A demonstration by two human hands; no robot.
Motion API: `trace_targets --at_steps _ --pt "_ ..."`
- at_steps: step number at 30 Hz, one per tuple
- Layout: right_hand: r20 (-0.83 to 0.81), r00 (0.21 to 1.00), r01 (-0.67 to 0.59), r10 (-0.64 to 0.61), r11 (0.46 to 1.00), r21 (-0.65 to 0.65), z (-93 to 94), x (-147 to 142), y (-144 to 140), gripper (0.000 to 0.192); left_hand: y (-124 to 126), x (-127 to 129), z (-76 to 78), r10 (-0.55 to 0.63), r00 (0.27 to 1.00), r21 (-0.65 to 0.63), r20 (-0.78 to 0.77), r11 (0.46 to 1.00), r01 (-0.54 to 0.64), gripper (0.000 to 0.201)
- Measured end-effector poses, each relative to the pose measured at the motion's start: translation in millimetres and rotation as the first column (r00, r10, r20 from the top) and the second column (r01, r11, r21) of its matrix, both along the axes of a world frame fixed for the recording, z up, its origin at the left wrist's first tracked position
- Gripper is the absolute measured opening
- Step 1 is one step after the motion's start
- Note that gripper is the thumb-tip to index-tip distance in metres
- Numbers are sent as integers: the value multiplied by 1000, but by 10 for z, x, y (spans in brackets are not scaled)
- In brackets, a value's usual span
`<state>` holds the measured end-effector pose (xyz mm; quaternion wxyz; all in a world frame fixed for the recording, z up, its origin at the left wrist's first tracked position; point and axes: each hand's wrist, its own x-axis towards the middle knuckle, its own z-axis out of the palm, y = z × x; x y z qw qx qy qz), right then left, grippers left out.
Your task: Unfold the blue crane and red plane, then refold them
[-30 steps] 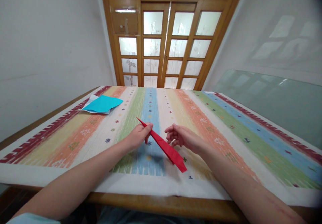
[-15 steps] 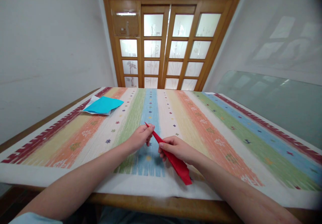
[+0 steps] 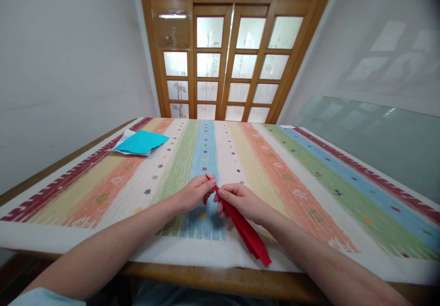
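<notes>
A piece of folded red paper (image 3: 250, 238), long and narrow with a pointed tip, is held above the table near its front edge. My left hand (image 3: 197, 192) pinches it close to the thin tip, which pokes out past the thumb. Just to the right, my right hand (image 3: 240, 200) grips the same paper farther down, thumb on top. The wider end spreads toward me, and several layers show at its edge. Parts of the paper are hidden under the fingers of both hands.
A striped cloth (image 3: 178, 168) covers the table. At its far left lie blue sheets of paper (image 3: 142, 142) over white ones. Behind the table stand wooden doors with glass panes (image 3: 227, 58). A glass panel (image 3: 371, 136) leans by the right wall.
My left hand has slid right and slightly down, nearer to my right hand. The paper's wide end has swung lower and to the right, its layers now showing more.
</notes>
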<state>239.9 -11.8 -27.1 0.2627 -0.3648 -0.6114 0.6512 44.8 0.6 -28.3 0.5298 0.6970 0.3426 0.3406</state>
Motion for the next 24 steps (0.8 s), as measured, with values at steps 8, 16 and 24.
trace_targets --at_steps 8,16,24 --pt "75 997 -17 11 996 86 89 86 6 40 258 -193 87 222 943 -101 248 974 -203 37" --pt "-53 999 4 -13 985 -172 30 125 98 38 396 -368 52 275 936 82 219 951 -298 30" --pt "-85 985 -173 153 921 -349 16 182 114 34 163 -184 -7 3 999 120 42 993 -8 23"
